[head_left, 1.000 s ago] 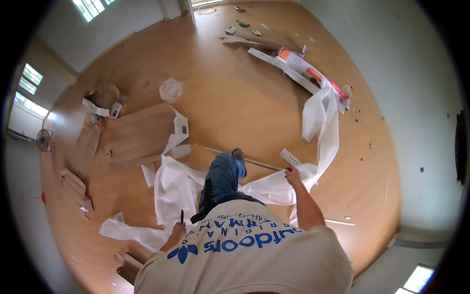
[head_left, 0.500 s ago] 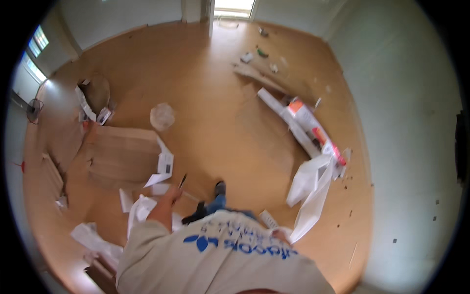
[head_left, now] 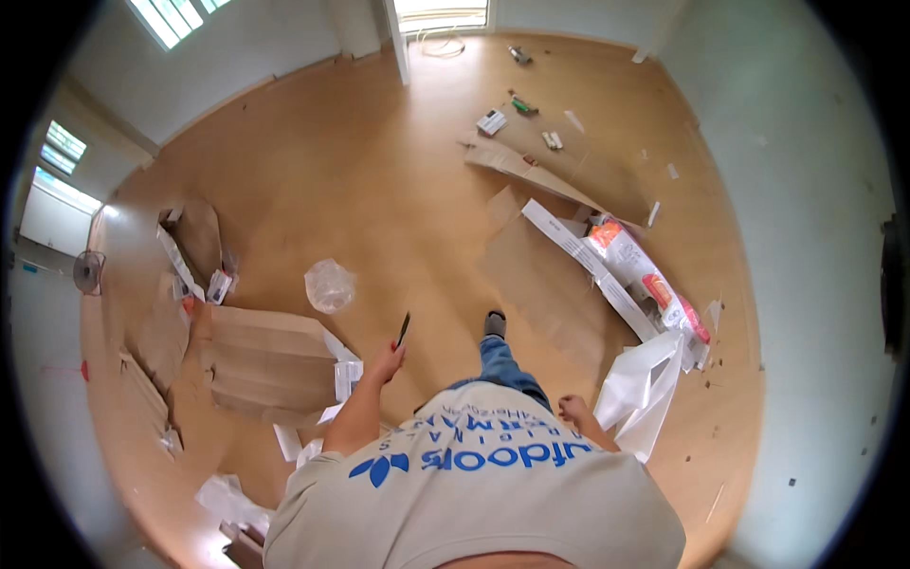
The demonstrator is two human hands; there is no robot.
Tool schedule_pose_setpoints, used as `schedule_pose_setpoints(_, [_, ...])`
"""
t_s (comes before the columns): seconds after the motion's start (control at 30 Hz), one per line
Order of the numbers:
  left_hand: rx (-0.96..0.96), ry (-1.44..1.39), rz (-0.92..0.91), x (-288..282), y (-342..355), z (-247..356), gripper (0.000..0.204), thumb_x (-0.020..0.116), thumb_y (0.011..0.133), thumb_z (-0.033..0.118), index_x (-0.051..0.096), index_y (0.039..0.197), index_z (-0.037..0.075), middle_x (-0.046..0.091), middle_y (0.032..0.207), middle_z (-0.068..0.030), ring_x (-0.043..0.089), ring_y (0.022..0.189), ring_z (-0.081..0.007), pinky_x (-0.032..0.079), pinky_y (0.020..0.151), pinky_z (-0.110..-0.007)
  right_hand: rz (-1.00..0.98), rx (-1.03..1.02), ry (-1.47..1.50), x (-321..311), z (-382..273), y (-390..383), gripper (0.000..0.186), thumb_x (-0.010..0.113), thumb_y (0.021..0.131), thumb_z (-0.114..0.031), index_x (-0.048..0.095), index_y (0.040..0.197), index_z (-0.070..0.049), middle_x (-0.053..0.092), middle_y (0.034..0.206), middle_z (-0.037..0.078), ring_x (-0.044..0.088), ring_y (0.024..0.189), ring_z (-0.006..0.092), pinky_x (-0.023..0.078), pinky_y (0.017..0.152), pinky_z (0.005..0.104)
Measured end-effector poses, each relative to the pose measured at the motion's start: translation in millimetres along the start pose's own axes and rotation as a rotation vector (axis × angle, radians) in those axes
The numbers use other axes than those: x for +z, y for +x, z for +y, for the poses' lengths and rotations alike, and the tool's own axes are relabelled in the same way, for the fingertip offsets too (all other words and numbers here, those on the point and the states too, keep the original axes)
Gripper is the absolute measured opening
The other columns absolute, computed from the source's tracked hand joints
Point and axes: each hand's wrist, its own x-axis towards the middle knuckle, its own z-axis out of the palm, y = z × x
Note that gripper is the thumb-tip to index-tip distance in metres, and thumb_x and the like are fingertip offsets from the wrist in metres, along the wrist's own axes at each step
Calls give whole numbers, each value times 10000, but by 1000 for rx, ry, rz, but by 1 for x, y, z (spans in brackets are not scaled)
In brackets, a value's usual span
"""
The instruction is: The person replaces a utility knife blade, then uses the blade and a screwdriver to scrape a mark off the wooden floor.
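Note:
My left hand is closed around a slim, dark, knife-like tool, which points up and away over the wood-coloured floor. Its exact kind is too small to make out. Beyond my shirt front on the right, my right hand hangs with curled fingers, and nothing shows in it. Nearest to that hand lies a folded white sheet. To the left of my left hand is a flattened brown cardboard sheet with a white edge. One foot in a dark sock is out in front.
A long opened carton with orange and red wrapping lies right of centre. Clear plastic sits left of centre. More cardboard and a fan are at the left. Small items lie far off, before an open doorway.
My left hand has moved right and farther out with the tool. My right hand has come clear of the shirt front. The foot shows farther forward, and the view has shifted.

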Motion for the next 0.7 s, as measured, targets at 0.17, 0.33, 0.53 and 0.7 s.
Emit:
schedule_pose_setpoints(0.17, [-450, -46, 125, -5, -48, -53, 373, 612, 1033, 395, 662, 903, 49, 608, 655, -64, 571, 536, -208, 460, 507, -393, -62, -114, -439, -103, -157, 152, 290, 627, 915, -211, 747, 1078, -2, 736, 783, 144, 691, 620, 222, 552, 553, 381])
schedule_pose_setpoints(0.33, [-694, -174, 232, -62, -79, -5, 323, 614, 1035, 357, 647, 947, 48, 616, 684, -58, 576, 566, -196, 461, 520, -379, 368, -636, -709, -138, -391, 265, 319, 633, 867, -225, 781, 1049, -9, 764, 1018, 255, 750, 951, 404, 581, 875, 501])
schedule_pose_setpoints(0.53, [-599, -111, 126, -131, 107, 78, 268, 616, 1038, 311, 630, 1000, 46, 625, 719, -50, 583, 601, -182, 463, 535, -363, 356, -567, -407, -139, -675, 347, 363, 634, 921, -266, 755, 1169, -30, 778, 1067, 189, 768, 908, 313, 596, 826, 426])
schedule_pose_setpoints(0.7, [-430, 2, 126, -253, 301, 171, 229, 618, 1040, 273, 615, 1044, 44, 633, 748, -43, 588, 630, -170, 464, 548, -350, 145, -564, -253, -65, -831, 327, 350, 638, 922, -262, 750, 1173, -45, 770, 1076, 181, 739, 989, 316, 578, 879, 403])
